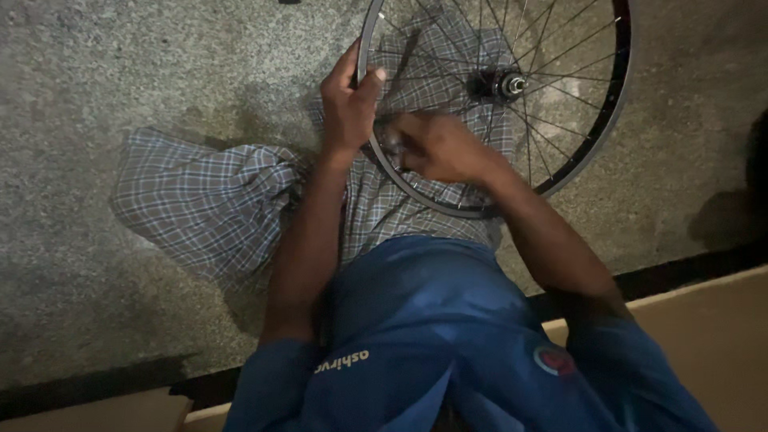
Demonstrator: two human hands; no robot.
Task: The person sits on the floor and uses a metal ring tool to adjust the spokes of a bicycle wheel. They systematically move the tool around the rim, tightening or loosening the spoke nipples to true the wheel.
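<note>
A bare bicycle wheel (496, 96), with no tyre on it, is held on edge over the lap of a seated person. The left hand (350, 100) is closed around the dark rim (606, 120) at its near left side, with the thumb laid over the edge and the fingers wrapped behind; by this grip the wheel seems to be kept steady and prevented from turning. The right hand (436, 146) is placed inside the wheel, at the lower part of the rim where the spokes (552, 48) end. Its fingers are curled and drawn together, as if something small is pinched there, but the hand is blurred, so it cannot be told whether a tool or only a spoke end is gripped. The hub (500, 82), with its short axle, is seen in the middle of the wheel, well apart from both hands.

Under the wheel a checked cloth (208, 200) is worn around the legs and spread on the rough concrete floor (96, 96), so the wheel is probably resting on the lap. A blue shirt (432, 336) is seen at the bottom of the view. No container is visible in the picture.
</note>
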